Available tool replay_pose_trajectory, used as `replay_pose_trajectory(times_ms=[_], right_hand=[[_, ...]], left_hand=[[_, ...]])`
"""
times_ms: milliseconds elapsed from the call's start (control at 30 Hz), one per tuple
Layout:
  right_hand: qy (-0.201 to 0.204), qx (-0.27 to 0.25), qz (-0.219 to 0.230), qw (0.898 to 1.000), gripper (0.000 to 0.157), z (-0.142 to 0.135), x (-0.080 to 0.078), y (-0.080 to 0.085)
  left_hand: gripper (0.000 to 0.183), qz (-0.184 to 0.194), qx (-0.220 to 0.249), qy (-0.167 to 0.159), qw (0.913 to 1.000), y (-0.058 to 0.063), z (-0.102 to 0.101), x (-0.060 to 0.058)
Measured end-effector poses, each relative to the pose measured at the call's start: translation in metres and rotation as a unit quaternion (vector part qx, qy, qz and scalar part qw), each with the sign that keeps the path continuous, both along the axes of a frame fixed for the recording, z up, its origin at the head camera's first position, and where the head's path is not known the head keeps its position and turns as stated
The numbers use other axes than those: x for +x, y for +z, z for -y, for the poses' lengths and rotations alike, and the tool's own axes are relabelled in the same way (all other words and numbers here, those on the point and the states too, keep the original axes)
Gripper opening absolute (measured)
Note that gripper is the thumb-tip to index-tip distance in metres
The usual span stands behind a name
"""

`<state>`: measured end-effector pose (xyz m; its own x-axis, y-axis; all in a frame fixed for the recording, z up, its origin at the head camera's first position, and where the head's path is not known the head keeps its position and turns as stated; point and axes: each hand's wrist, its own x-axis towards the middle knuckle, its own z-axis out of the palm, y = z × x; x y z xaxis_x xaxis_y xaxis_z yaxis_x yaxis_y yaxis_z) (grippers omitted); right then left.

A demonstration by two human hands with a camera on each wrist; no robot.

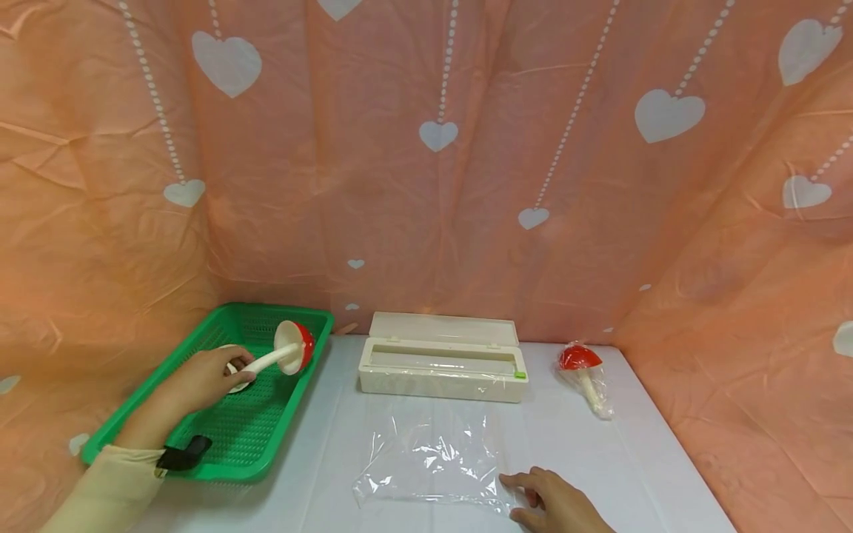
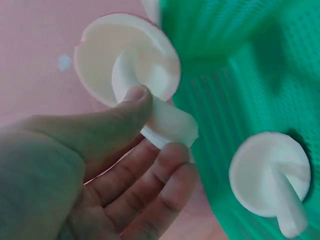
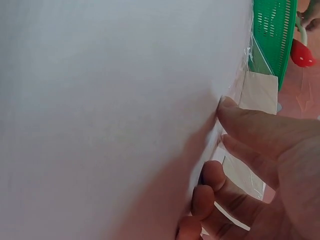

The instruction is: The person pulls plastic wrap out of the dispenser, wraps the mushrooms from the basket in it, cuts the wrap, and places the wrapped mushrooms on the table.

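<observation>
My left hand grips a toy mushroom by its white stem, above the right side of a green basket. Its red cap, hollow and pale underneath, points away to the right. Below the hand a second mushroom lies in the basket, cap underside up, partly covered by the hand in the head view. My right hand rests at the near right corner of a clear plastic film sheet spread on the table. The index finger touches the film's edge, with the thumb apart from it.
Behind the film stands a white wrap dispenser, lid raised, a film roll inside and a green slider at its right end. A red-capped mushroom wrapped in film lies at the right of the white table. Peach curtains with hearts enclose the table.
</observation>
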<state>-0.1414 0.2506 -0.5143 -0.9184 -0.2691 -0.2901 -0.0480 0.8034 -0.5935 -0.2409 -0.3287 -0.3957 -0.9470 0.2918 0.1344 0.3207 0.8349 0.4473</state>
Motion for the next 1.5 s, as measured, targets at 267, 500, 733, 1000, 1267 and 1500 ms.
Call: replay_pose_trajectory(times_ms=[267, 500, 733, 1000, 1267, 1500], right_hand=[[-0.004, 0.001, 0.002, 1.0, 0.058, 0.0, 0.001, -0.001], [-0.005, 0.0, 0.002, 1.0, 0.057, 0.0, 0.001, -0.003], [-0.002, 0.0, 0.001, 1.0, 0.056, -0.001, 0.0, -0.003], [0.012, 0.008, -0.014, 1.0, 0.055, -0.004, -0.001, -0.003], [0.002, -0.003, -0.001, 1.0, 0.055, -0.003, -0.001, -0.004], [0.003, -0.007, 0.004, 1.0, 0.055, -0.003, -0.001, -0.001]], left_hand=[[0.017, -0.049, 0.024, -0.003, 0.9985, 0.013, -0.045, 0.012], [0.018, -0.047, 0.067, -0.024, 0.9964, 0.016, -0.083, 0.022], [0.015, -0.069, 0.079, -0.053, 0.9931, 0.006, -0.121, 0.033], [0.014, -0.057, 0.098, -0.097, 0.9888, -0.019, -0.168, 0.034], [0.014, -0.05, 0.102, -0.149, 0.9824, -0.042, -0.204, 0.025], [0.012, -0.009, 0.092, -0.175, 0.9802, -0.067, -0.227, 0.011]])
